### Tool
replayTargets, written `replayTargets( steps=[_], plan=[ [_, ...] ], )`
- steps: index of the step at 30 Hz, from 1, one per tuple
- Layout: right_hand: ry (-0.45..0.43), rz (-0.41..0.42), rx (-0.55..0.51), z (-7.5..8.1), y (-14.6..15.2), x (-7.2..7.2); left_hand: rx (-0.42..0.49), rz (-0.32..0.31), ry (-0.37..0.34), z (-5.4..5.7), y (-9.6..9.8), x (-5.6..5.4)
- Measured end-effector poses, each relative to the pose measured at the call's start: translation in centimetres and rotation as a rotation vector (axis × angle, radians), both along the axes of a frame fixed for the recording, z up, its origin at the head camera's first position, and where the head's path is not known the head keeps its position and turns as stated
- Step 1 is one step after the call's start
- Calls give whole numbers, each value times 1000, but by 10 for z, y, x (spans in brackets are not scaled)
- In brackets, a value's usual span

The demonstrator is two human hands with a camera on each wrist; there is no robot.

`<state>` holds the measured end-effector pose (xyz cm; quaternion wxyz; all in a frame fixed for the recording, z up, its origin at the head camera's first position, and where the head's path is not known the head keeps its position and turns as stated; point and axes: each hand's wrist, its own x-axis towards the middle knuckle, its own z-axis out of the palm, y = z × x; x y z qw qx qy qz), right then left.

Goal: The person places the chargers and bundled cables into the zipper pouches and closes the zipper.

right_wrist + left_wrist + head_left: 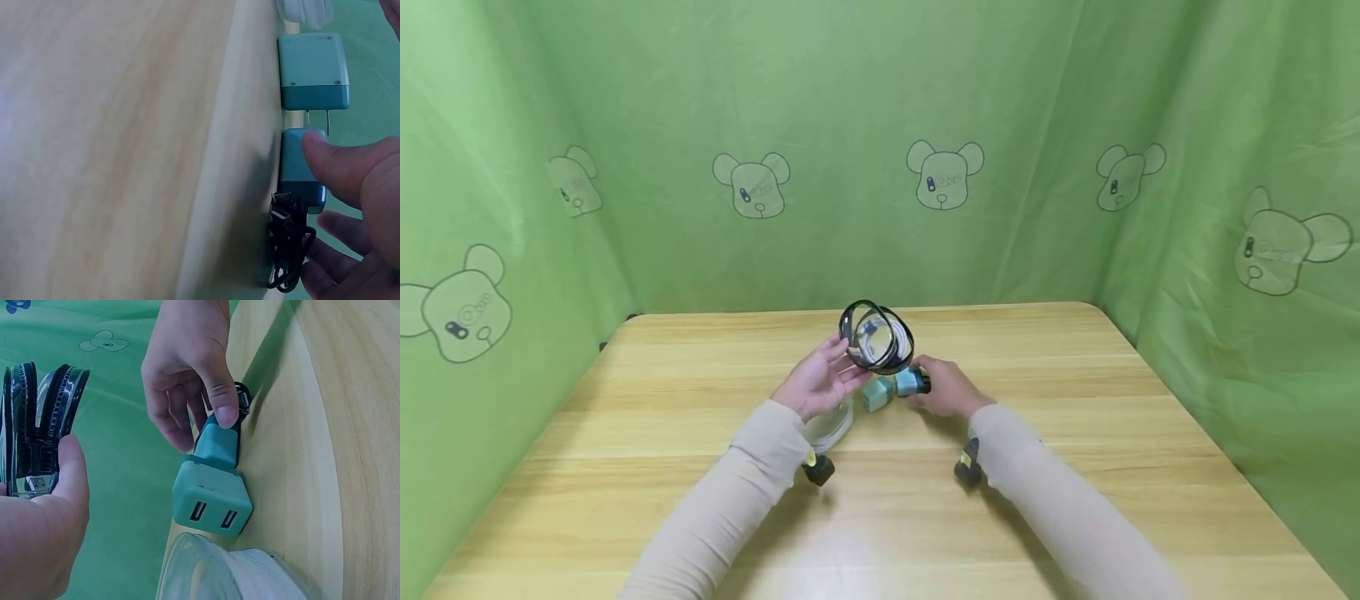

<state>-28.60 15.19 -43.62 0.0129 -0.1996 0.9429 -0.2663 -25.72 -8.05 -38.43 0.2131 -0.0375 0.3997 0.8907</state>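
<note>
My left hand [822, 382] holds up a clear round zip case [51, 412] with black trim by its lower edge. A white cable [874, 340] shows inside the case. My right hand [947, 387] pinches a small teal charger [299, 156] between thumb and fingers, low at the tabletop; its fingertips on the far side are partly hidden. A bundled black cable [287, 250] lies against that charger's end, by the fingers. Just left of it sits a larger teal USB charger [212, 497], two ports facing left and prongs toward the smaller charger.
A clear round container [197, 575] with white contents stands on the table near my left wrist, left of the chargers. The wooden table [1045, 467] is enclosed by green curtains [850, 100] printed with bear heads. Black wrist cameras [967, 465] hang under both sleeves.
</note>
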Motion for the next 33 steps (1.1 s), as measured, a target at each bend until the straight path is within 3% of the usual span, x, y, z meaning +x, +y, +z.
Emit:
replayTargets(
  steps=[11,33],
  plan=[
    [81,24,-6,1,-1,0,-4,1,-14,1,-1,-1],
    [62,-11,-61,0,3,-1,-9,6,-24,0,-2,-1]
  ],
)
